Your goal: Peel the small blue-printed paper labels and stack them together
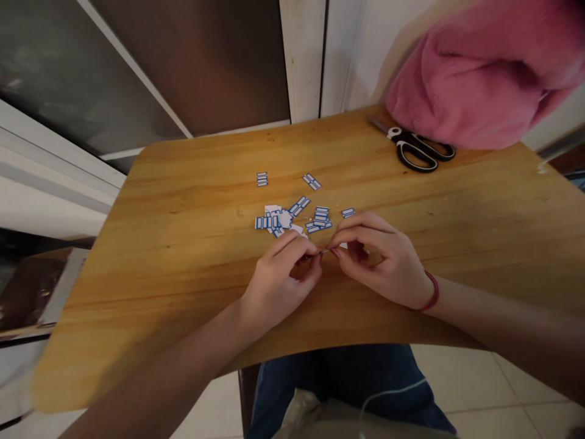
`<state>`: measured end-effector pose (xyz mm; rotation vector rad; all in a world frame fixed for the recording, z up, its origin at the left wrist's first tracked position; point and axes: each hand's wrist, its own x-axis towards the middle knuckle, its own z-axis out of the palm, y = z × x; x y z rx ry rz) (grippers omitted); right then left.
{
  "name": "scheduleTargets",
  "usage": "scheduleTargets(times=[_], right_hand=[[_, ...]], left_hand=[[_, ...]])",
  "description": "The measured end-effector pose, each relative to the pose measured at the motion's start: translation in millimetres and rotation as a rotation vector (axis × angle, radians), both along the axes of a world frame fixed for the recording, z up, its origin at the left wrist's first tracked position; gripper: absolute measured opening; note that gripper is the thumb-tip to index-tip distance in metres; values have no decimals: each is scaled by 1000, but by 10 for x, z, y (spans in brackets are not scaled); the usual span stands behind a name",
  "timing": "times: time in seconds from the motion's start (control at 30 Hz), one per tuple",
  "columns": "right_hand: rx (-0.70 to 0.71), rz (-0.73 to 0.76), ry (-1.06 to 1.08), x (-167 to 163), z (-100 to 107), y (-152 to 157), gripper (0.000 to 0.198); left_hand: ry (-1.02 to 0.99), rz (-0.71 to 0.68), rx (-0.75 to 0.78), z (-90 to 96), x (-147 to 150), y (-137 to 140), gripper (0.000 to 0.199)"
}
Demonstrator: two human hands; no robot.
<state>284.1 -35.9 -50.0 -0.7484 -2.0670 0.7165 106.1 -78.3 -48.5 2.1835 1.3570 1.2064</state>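
My left hand [280, 279] and my right hand [384, 259], near each other over light-brown wooden counter [183, 262]. Fingers of both pinched, tips together, having between them small thin piece [324, 250]; its kind I cannot tell, too small. Just beyond my left fingers: loose pile of white paper labels with blue borders [267, 223]. Beyond pile, two more label pieces, lying apart. At far right of counter: black-handled scissors [404, 138], beside pink fluffy cloth bundle [470, 91]. Red band [432, 291] around my right wrist.
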Motion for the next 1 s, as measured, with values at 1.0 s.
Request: scheduleTargets(times=[1.0], right_hand=[[51,5,-66,-10,9,24,13]], left_hand=[[2,-2,-6,-19,-2,9,15]])
